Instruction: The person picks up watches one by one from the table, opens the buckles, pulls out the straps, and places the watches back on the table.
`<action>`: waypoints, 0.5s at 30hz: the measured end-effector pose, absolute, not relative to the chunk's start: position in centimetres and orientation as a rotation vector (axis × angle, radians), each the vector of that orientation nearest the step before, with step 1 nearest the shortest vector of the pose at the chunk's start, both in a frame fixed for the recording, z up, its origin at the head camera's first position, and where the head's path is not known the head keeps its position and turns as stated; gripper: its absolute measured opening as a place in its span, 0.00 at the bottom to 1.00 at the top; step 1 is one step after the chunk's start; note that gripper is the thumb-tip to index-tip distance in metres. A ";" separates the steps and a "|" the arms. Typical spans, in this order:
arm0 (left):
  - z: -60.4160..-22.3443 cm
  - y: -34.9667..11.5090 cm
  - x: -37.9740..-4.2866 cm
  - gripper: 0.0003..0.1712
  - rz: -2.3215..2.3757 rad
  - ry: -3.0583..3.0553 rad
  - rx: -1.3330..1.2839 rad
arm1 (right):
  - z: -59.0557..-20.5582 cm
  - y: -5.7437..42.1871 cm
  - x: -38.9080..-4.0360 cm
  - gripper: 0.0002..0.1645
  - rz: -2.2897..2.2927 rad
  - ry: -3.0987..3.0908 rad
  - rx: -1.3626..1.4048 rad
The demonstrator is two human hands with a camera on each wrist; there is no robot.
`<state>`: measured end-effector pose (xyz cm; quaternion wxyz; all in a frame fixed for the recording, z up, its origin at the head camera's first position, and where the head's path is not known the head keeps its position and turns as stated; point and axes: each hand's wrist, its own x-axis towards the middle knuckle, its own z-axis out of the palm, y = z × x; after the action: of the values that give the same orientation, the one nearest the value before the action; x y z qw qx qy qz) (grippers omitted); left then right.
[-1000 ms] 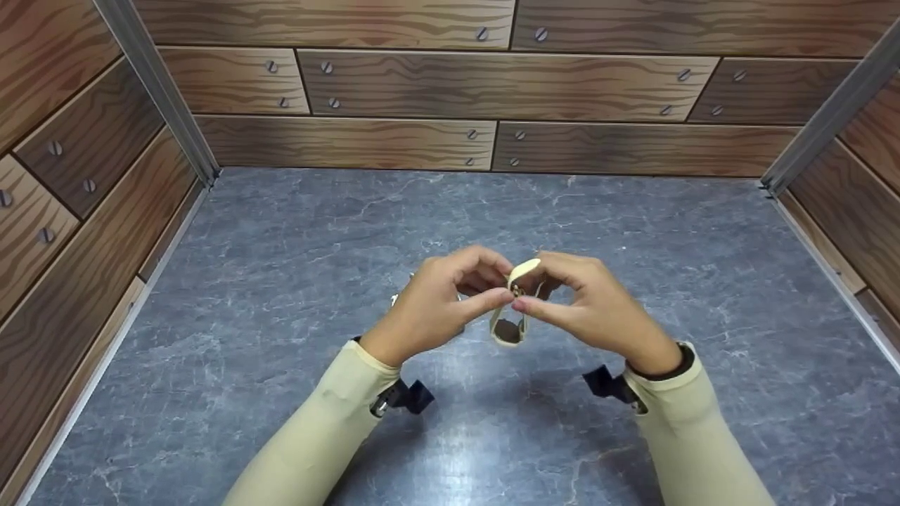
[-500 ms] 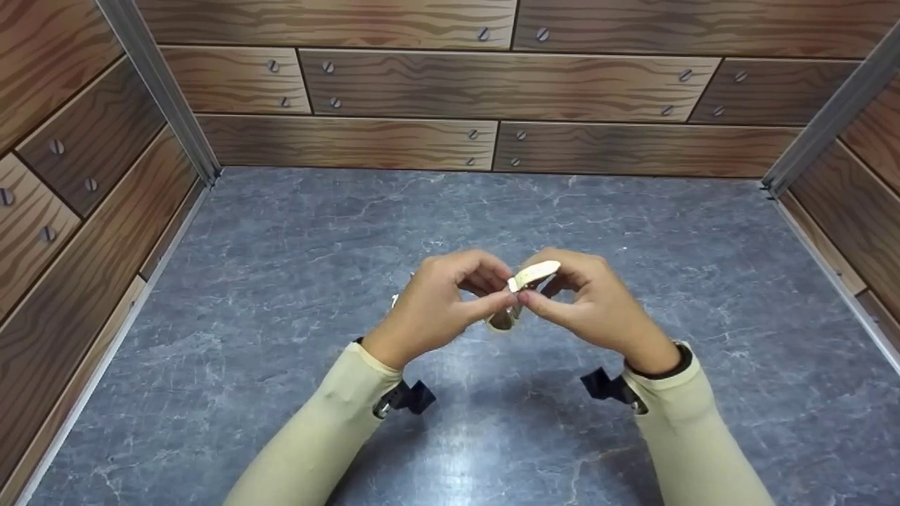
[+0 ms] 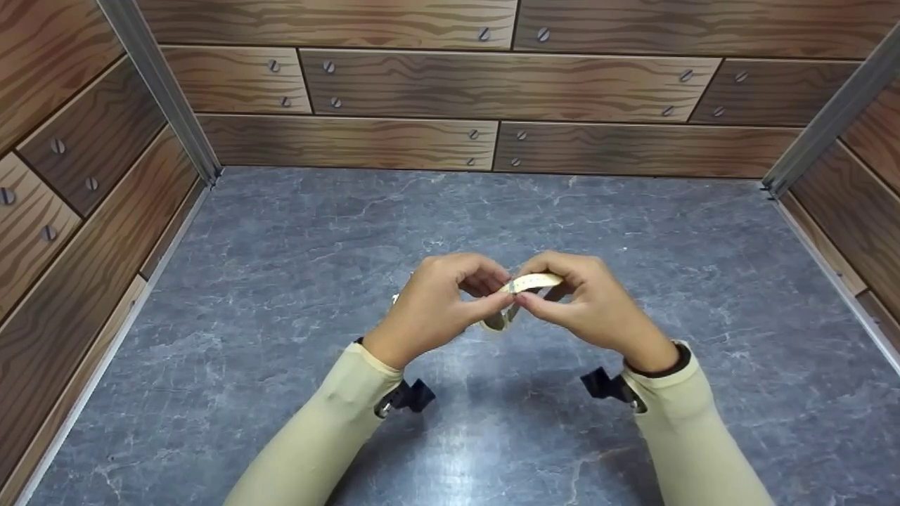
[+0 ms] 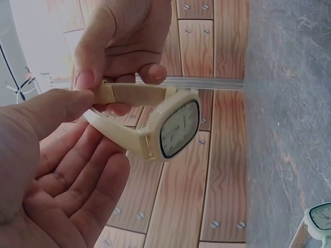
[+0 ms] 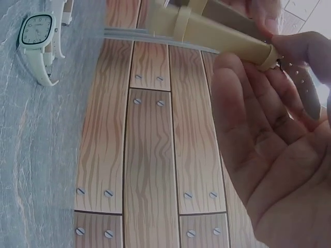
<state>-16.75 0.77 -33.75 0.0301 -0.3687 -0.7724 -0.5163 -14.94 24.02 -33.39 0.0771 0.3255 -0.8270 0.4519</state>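
Observation:
A cream wristwatch (image 4: 178, 126) with a rounded-square dial is held up above the table between both hands, its strap bent into a loop. In the head view the strap (image 3: 538, 282) shows over the fingertips, and the case hangs below. My left hand (image 3: 439, 302) pinches the strap between thumb and fingers. My right hand (image 3: 594, 306) pinches it right beside, thumb tip close to the other thumb. In the right wrist view the strap's holed end (image 5: 303, 88) sticks out past the buckle area, which the fingers partly hide.
On the marbled grey table (image 3: 316, 232) lies a white watch (image 5: 36, 31), with part of another white watch strap (image 5: 57, 44) beside it. The left hand mostly covers them in the head view. Wood-patterned walls (image 3: 394, 84) enclose the back and sides.
The strap's free end has swung over to the right and lowered from upright to nearly flat. The watch case hanging below has risen slightly and shifted left. Both hands stay almost in place.

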 end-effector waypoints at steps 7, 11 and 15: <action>-33.6 0.6 -16.8 0.06 -1.570 -2.362 -1.153 | -33.4 23.9 -15.0 0.09 1.368 -2.414 1.004; -33.6 0.5 -17.0 0.06 -1.607 -2.350 -1.174 | -33.3 24.0 -15.0 0.12 1.450 -2.354 1.020; -33.6 0.3 -17.1 0.06 -1.612 -2.335 -1.204 | -33.2 24.2 -14.9 0.13 1.507 -2.338 1.026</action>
<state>-17.06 0.34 -33.59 0.0295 -0.3905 -0.7572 -0.5228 -14.92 24.17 -33.19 0.0882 0.3448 -0.7855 0.5062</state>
